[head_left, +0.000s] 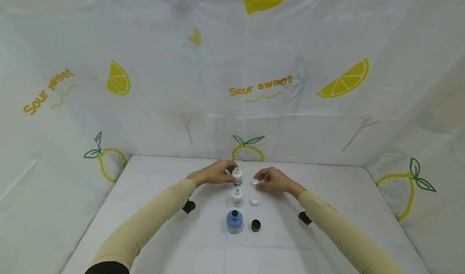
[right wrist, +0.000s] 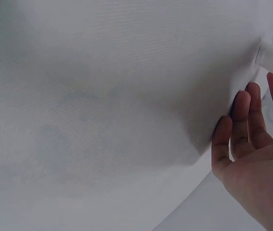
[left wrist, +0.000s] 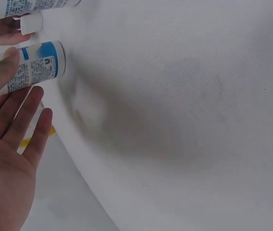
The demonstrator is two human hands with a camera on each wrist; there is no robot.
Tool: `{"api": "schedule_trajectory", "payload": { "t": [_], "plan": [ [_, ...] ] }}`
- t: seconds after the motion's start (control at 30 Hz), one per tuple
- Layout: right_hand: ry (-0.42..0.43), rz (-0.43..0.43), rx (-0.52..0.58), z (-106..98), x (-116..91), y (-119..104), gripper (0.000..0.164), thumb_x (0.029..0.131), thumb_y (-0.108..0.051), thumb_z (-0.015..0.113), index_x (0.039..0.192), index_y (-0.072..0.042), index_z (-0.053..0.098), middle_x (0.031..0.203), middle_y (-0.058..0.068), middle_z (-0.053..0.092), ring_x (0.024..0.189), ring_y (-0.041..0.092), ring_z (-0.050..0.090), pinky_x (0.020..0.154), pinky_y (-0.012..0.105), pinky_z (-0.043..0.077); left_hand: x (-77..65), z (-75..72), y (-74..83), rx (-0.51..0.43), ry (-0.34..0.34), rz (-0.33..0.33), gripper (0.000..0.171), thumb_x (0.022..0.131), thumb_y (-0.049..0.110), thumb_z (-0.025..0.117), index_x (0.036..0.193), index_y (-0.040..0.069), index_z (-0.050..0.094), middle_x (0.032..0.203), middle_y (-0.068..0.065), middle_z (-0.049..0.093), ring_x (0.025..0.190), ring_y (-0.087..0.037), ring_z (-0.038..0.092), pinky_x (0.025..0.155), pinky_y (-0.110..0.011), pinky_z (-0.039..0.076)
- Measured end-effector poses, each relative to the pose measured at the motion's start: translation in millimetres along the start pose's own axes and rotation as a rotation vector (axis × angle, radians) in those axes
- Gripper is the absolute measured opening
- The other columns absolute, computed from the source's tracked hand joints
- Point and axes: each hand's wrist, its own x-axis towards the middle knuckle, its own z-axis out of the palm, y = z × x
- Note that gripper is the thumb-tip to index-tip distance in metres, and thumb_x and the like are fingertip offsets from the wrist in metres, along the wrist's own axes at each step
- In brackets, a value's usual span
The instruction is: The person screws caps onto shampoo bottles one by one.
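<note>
My left hand (head_left: pixel 218 172) grips a small white bottle (head_left: pixel 237 177) between thumb and fingers at the back of the row. Its blue-and-white printed label (left wrist: pixel 42 62) shows in the left wrist view, and its neck is uncapped. To the right of it, my right hand (head_left: pixel 275 180) pinches a white cap (head_left: pixel 254 182) between thumb and index finger at the tabletop. The other right-hand fingers are loosely bent, as the right wrist view shows. A second uncapped white bottle (head_left: pixel 237 197) stands in front of the held one, with another white cap (head_left: pixel 254 201) beside it.
Nearest the front is an uncapped blue bottle (head_left: pixel 234 222), with a black cap (head_left: pixel 256 225) to its right. All stand on a white-covered table (head_left: pixel 203 241). A white lemon-print sheet (head_left: pixel 163 96) hangs behind the table's back edge.
</note>
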Motion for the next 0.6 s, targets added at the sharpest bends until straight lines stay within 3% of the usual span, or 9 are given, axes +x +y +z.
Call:
{"api": "schedule_trajectory", "payload": {
  "t": [0.2,0.6],
  "plan": [
    [0.008,0.015,0.000,1,0,0,0.033,0.096,-0.016,0.083,0.125,-0.003,0.076,0.116,0.012,0.076,0.095,0.018,0.058,0.084,0.027,0.050,-2.0,-2.6,-4.5,0.000,0.011,0.014,0.040,0.101,0.024,0.078,0.133,0.003,0.066,0.130,-0.013,0.075,0.125,-0.028,0.071,0.108,-0.041,0.061],
    [0.009,0.005,0.018,1,0,4,0.035,0.094,-0.017,0.085,0.126,-0.003,0.076,0.116,0.013,0.074,0.099,0.019,0.061,0.088,0.028,0.051,-13.2,-12.2,-1.1,-0.028,0.101,0.016,0.040,0.099,0.019,0.077,0.133,0.001,0.064,0.127,-0.012,0.073,0.119,-0.026,0.071,0.104,-0.037,0.062]
  ]
}}
